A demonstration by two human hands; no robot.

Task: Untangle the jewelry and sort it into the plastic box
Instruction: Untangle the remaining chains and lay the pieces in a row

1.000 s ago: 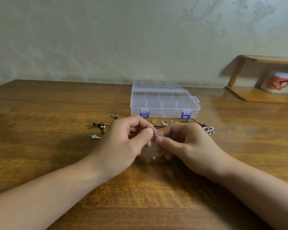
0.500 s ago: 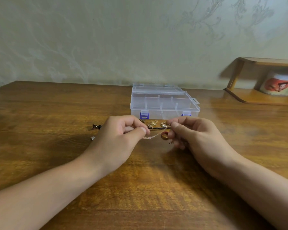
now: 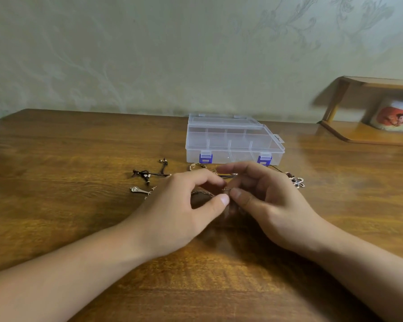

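Both hands meet over the wooden table (image 3: 56, 159), just in front of the closed plastic box (image 3: 233, 142). The left hand (image 3: 179, 210) and right hand (image 3: 270, 205) have fingers curled, thumb tips nearly touching, around a thin gold chain (image 3: 204, 193) that shows between them (whether either actually pinches it is blurred, so it cannot be told). The chain looks light, limp and easily kinked; it is best taken near a knot, with fingertips. A dark cord necklace (image 3: 149, 175) lies left, well apart.
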